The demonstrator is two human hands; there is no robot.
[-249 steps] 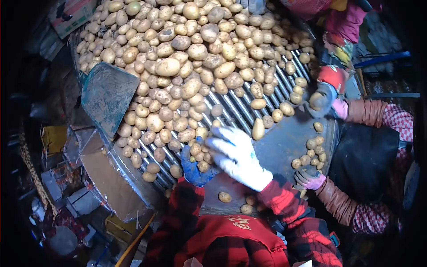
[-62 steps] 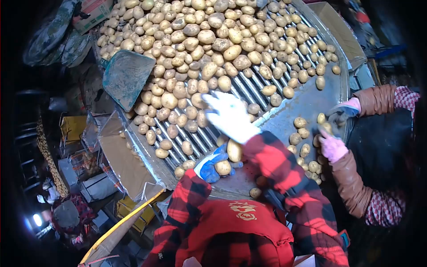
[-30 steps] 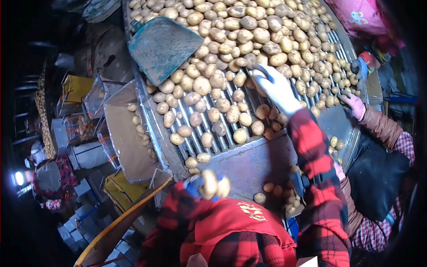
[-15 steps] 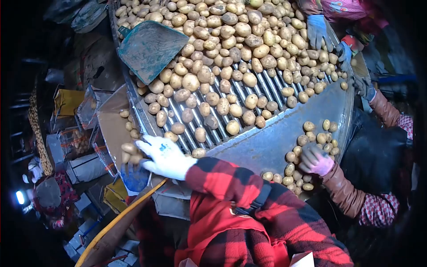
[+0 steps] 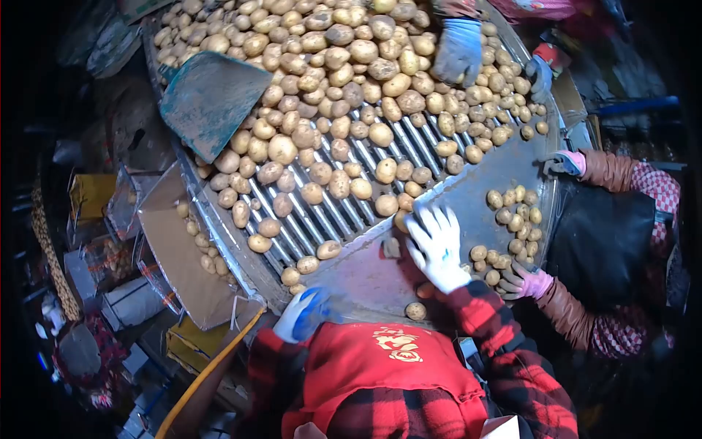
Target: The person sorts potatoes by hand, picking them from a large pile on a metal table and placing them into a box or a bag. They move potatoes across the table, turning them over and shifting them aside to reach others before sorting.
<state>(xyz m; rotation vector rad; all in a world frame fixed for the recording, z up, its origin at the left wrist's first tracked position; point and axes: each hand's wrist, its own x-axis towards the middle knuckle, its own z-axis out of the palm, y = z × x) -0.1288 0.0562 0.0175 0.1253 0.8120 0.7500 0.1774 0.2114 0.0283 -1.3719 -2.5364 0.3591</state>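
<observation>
My right hand (image 5: 436, 245), in a white glove, lies fingers spread on the metal plate (image 5: 365, 274) at the near end of the roller table (image 5: 333, 216). It holds nothing. Small potatoes (image 5: 393, 247) lie just left of it, and another (image 5: 415, 311) sits near my wrist. My left hand (image 5: 303, 314), in a blue-palmed glove, is blurred at the table's near edge, and I see no potato in it. A heap of potatoes (image 5: 322, 66) covers the far rollers.
An open cardboard box (image 5: 175, 252) holding several potatoes hangs off the table's left side. A green scoop plate (image 5: 208, 102) juts over the heap. A co-worker's pink-gloved hands (image 5: 523, 282) sort small potatoes (image 5: 512, 219) at right. Another person's grey glove (image 5: 459, 47) reaches in at top.
Half a second ago both my hands were over the cardboard box with potatoes. Now my right hand has swung back onto the metal plate, and my left has drawn back to the table's edge.
</observation>
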